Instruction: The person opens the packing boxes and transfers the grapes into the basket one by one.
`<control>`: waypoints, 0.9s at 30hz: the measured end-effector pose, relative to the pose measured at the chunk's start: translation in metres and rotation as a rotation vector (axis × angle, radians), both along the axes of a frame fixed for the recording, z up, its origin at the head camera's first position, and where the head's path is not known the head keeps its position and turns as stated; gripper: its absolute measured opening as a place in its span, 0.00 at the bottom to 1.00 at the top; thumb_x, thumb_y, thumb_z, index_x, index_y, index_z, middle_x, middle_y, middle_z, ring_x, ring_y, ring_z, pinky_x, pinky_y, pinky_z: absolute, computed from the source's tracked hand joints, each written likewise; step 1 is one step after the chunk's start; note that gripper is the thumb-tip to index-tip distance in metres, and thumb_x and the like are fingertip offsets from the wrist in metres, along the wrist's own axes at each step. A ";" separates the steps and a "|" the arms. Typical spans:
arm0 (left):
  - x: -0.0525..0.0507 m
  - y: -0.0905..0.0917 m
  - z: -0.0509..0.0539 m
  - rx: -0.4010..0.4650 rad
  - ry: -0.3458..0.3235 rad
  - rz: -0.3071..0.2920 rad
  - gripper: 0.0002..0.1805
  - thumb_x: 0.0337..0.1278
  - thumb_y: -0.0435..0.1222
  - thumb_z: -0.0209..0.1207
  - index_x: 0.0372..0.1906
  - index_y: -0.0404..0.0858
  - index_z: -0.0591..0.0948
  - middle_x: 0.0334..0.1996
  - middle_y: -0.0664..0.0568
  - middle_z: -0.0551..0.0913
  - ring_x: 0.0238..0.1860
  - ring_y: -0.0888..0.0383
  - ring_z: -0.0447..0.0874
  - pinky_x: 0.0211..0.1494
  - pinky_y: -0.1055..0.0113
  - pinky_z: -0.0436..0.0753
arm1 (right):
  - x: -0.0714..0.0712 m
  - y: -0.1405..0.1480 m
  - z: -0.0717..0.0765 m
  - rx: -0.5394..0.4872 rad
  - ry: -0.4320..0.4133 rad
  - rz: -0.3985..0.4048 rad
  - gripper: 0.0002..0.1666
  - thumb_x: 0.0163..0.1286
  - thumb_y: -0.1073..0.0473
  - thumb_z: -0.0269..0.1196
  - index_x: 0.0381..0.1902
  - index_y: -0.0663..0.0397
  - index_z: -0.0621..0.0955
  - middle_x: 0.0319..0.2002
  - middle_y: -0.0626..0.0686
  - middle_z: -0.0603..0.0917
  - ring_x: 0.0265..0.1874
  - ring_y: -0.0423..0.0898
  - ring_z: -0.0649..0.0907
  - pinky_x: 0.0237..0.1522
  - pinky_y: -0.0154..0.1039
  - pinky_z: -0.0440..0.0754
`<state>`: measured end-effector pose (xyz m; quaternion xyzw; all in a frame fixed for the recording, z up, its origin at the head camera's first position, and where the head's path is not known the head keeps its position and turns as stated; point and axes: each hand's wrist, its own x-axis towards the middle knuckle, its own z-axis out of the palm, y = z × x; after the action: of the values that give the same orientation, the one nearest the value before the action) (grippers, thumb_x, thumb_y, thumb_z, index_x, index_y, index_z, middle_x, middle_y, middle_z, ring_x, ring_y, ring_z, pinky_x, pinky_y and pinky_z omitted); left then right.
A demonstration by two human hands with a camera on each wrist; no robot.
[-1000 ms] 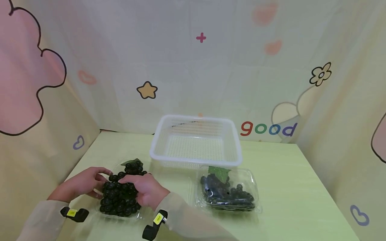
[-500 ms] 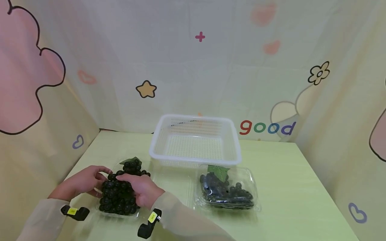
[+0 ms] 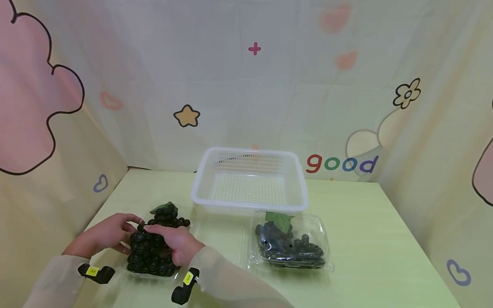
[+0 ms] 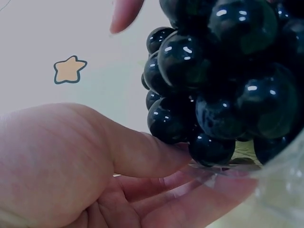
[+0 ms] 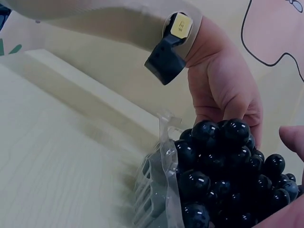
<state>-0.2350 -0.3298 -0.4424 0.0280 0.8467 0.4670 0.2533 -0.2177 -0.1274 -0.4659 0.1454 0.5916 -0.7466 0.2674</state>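
A bunch of dark grapes (image 3: 144, 249) fills a clear plastic container (image 5: 170, 178) at the front left of the table. At its left edge, my left hand (image 3: 108, 234) pinches the container's rim; in the left wrist view the thumb (image 4: 147, 152) also touches the lowest grapes. My right hand (image 3: 181, 243) grips the bunch from the right, its thumb reaching across the top and its other fingers partly hidden among the grapes. A green leaf (image 3: 161, 208) lies on the grapes at the far end.
A white perforated basket (image 3: 248, 205) stands at the back middle of the pale table (image 3: 369, 239). To its front right is a closed clear clamshell box (image 3: 317, 231) with more dark grapes and a leaf. Patterned curtains (image 3: 223, 77) enclose the back and sides.
My right hand has shifted a little to the left, and the upper grapes and leaf have moved slightly left with it. My left hand has stayed in place.
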 end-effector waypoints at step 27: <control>-0.005 -0.008 -0.008 0.031 -0.007 0.008 0.34 0.57 0.17 0.45 0.73 0.21 0.60 0.46 0.39 0.78 0.27 0.53 0.76 0.40 0.52 0.90 | -0.006 -0.018 -0.009 0.152 0.065 -0.086 0.21 0.45 0.56 0.79 0.36 0.55 0.82 0.35 0.49 0.86 0.31 0.46 0.84 0.42 0.42 0.84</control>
<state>-0.2398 -0.3376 -0.4507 0.0266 0.8386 0.4812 0.2540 -0.2236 -0.1450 -0.4746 0.1662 0.6482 -0.7146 0.2039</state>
